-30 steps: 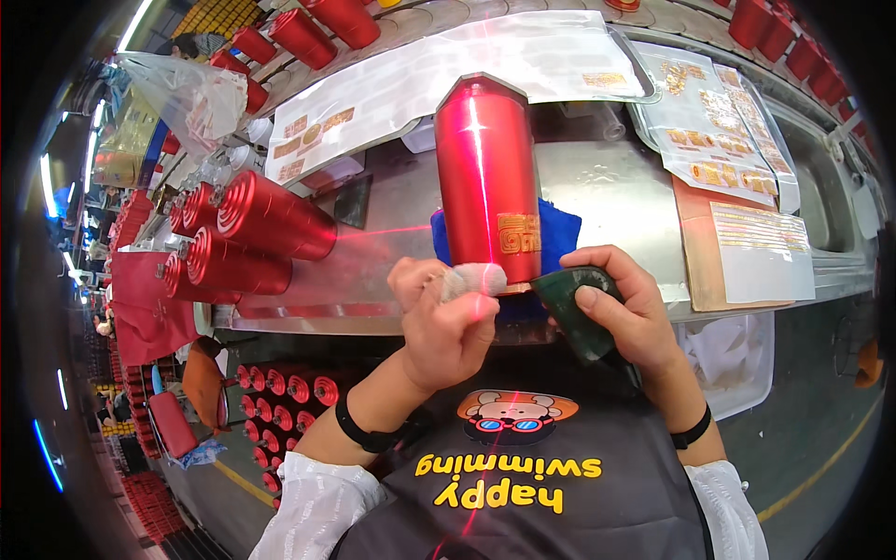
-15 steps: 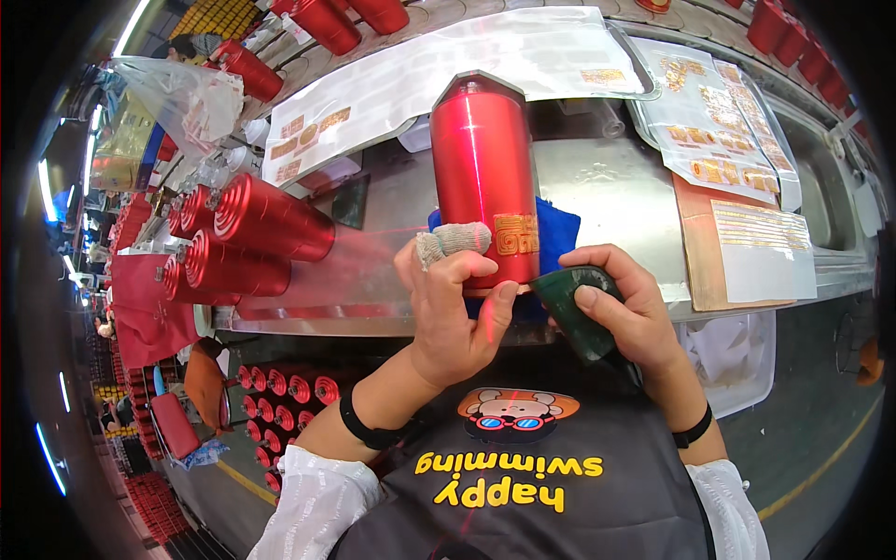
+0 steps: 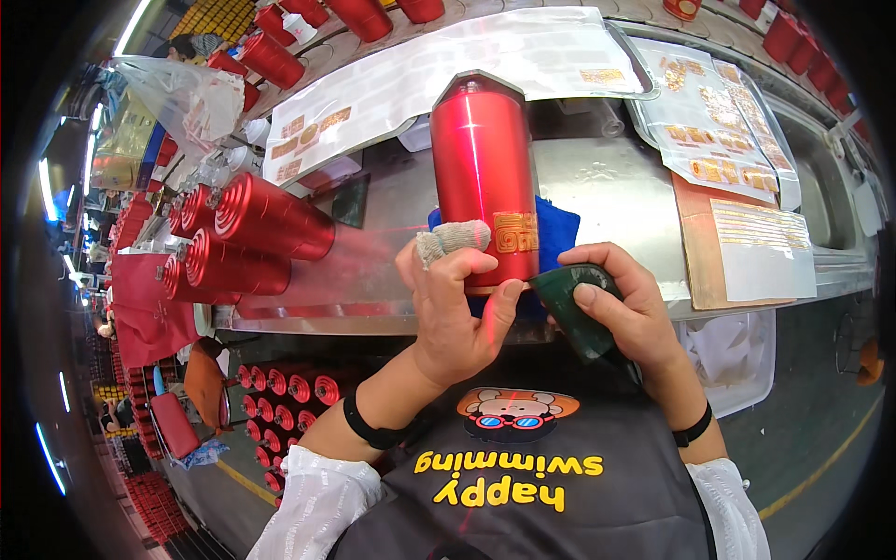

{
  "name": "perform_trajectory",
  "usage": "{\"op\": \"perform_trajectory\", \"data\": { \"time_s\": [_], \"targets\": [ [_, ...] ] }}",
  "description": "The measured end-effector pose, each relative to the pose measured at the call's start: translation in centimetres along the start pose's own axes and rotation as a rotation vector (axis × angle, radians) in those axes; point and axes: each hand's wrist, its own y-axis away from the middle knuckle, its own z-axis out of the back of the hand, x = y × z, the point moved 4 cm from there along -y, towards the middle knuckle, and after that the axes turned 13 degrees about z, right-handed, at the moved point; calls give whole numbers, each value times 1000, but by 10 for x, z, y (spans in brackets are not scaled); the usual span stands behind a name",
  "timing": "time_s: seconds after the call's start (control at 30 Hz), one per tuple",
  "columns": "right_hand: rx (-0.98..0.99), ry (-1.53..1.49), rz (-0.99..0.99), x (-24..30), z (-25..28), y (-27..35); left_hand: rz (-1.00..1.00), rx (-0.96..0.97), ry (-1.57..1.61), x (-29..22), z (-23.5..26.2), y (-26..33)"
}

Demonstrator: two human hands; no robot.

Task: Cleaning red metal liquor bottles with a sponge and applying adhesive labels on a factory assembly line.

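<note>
A shiny red metal cylinder (image 3: pixel 481 149), like a flask body, lies on the bench with its near end toward me. A gold patterned decal (image 3: pixel 515 232) sits on its side near that end. My left hand (image 3: pixel 453 322) grips the cylinder's near end, thumb at the rim; a knitted cover (image 3: pixel 454 243) wraps one of its fingers. In my right hand (image 3: pixel 635 308) is a dark green, flat scraper (image 3: pixel 581 313), pinched between thumb and fingers. The scraper's tip is at the cylinder's near rim, just below the decal. Beneath the cylinder shows a blue cloth (image 3: pixel 562 233).
Several red cylinders (image 3: pixel 271 219) lie at the left of the metal bench (image 3: pixel 616 201). Gold decal sheets (image 3: pixel 761 247) rest on a board at right. A long white sheet (image 3: pixel 504 51) crosses behind. More red cylinders stand on a slatted conveyor (image 3: pixel 448 14) at the back. A white bin (image 3: pixel 733 364) sits below right.
On the conveyor at the back, the red cylinders have shifted to the right. My hands, the scraper and the held cylinder have barely moved.
</note>
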Motion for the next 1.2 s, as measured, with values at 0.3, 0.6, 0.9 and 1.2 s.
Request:
{"op": "perform_trajectory", "data": {
  "time_s": [0.3, 0.6, 0.9, 1.2],
  "targets": [
    [9, -1, 8, -1, 1, 0, -24, 31, -27, 5, -1, 5],
    [24, 80, 19, 0, 2, 3, 25, 44, 27, 8, 1, 7],
    [47, 89, 32, 2, -3, 0, 32, -32, 67, 5, -3, 4],
    [30, 16, 7, 3, -6, 0, 16, -38, 1, 1, -5, 4]
  ]
}}
